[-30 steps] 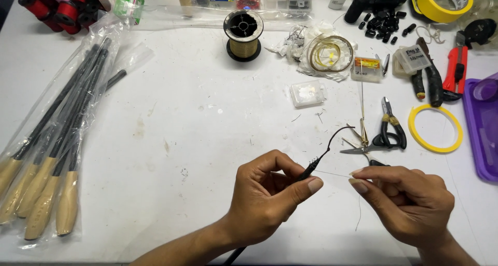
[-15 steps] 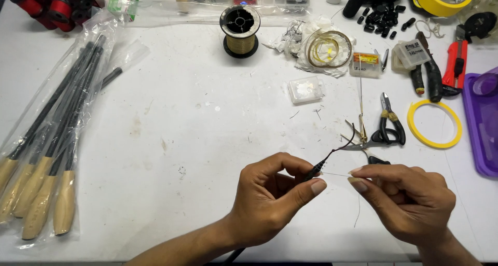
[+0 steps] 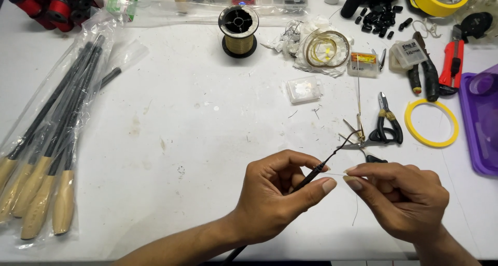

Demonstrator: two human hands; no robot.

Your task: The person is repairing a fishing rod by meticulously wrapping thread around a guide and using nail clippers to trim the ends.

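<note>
Two hands over white table [image 3: 171, 141] | left hand [image 3: 277, 196] pinches thin black rod [image 3: 311, 175] | right hand [image 3: 399, 198] fingertips pinch fine line [image 3: 338, 173] | small pliers [image 3: 386, 122] nearby

You are working under bright, even light from overhead, and the white table [image 3: 197, 141] throws much of it back, so the surface looks nearly washed out just beyond your pinch. Shadows are soft and short: a pale grey one lies under your left hand [image 3: 277, 196] and another under your right hand [image 3: 402, 198], both falling toward you. Far to the left of your hands, the clear plastic bag [image 3: 67, 79] carries streaks of glare. Focus is sharp at your fingertips, where the thin rod [image 3: 316, 172] shows crisply. Things along the far edge bend slightly with wide-lens distortion, and the corners look a little softer.
</note>
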